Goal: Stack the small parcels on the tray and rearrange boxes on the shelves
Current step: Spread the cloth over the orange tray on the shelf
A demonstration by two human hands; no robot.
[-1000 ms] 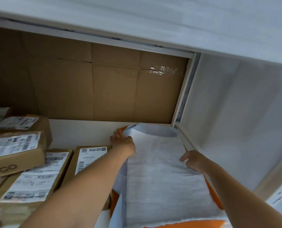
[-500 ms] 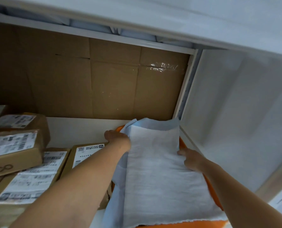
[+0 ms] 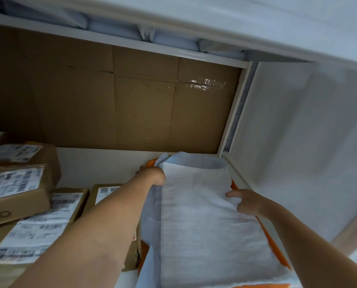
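Note:
An orange tray (image 3: 272,238) sits on the white shelf at the right, under a stack of soft pale parcels. The top one is a white padded mailer (image 3: 206,231) lying flat, with a light blue bag (image 3: 150,221) beneath it. My left hand (image 3: 152,175) grips the mailer's far left corner, fingers curled over the edge. My right hand (image 3: 244,201) rests on the mailer's right edge, its fingers pressing on the top face. Much of the tray is hidden by the parcels.
Several brown cardboard boxes (image 3: 17,194) with white shipping labels are piled at the left of the shelf (image 3: 98,165). A cardboard back panel (image 3: 144,109) closes the rear. A white side wall (image 3: 298,142) stands right of the tray. More pale bags (image 3: 115,30) lie on the shelf above.
Both hands have shifted slightly along the mailer's edges, the left hand curling further over the far corner, the right hand sliding onto the top face. The parcels settled flatter on the tray.

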